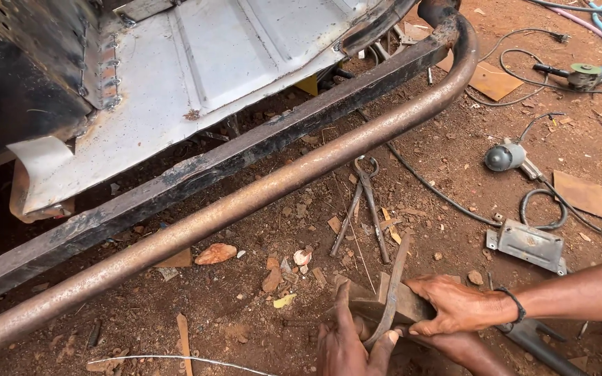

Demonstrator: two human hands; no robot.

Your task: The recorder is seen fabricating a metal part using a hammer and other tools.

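1. The rusty brown folded metal piece (pixel 374 306) lies on the red dirt on the near side of the long rusty round pipe (pixel 245 202), with a thin curved rusty metal strip (pixel 395 278) standing across it.
2. The right hand (pixel 458 304) clamps the piece from above, fingers pressed together over its edge. The left hand (pixel 346 345) pinches the strip's lower end between thumb and fingers.
3. To my eye, a firm downward press with the right hand, keeping the fingers off the strip's edge, would hold the work steadiest.
4. Long-handled iron pincers (pixel 364 209) lie between the pipe and the hands. A grey flat metal bracket (pixel 527 244) lies further from the pipe, to the right.
5. No container shows anywhere.
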